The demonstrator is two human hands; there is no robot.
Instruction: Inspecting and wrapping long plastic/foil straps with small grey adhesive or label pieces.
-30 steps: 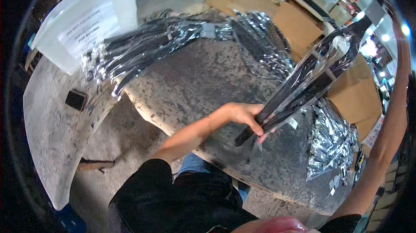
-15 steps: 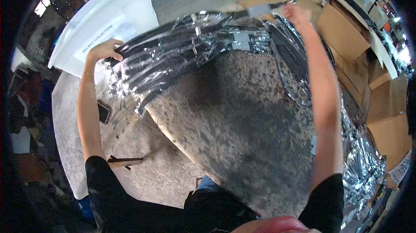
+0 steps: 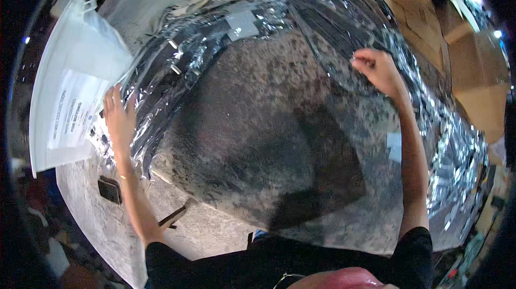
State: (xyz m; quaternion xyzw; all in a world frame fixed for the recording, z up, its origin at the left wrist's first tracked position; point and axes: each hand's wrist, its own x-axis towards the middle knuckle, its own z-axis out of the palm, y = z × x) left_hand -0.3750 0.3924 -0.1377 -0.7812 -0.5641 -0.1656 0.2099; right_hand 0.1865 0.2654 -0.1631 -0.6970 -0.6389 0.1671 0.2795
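Note:
My left hand point(image 3: 119, 117) lies at the near-left end of a bundle of black strips in shiny clear plastic point(image 3: 183, 68), fingers stretched out, beside a white plastic bin point(image 3: 75, 47) with a printed label. My right hand point(image 3: 379, 74) hovers over another plastic-wrapped dark bundle point(image 3: 328, 20), fingers curled together; whatever is in them, if anything, I cannot make out. A grey patch point(image 3: 242, 23) sits on the left bundle. More crinkled shiny plastic packs point(image 3: 451, 165) lie along the right side of the worn dark worktop point(image 3: 242, 127).
Brown cardboard point(image 3: 478, 79) lines the back right. A pale surface point(image 3: 91, 224) at near left carries a small black rectangular object point(image 3: 109, 190). A narrow bar point(image 3: 173, 215) shows in the gap below the worktop's front edge.
The long bundle I held half a second ago now lies on the others. My left hand has opened; my right hand has come down toward me. The view has tilted.

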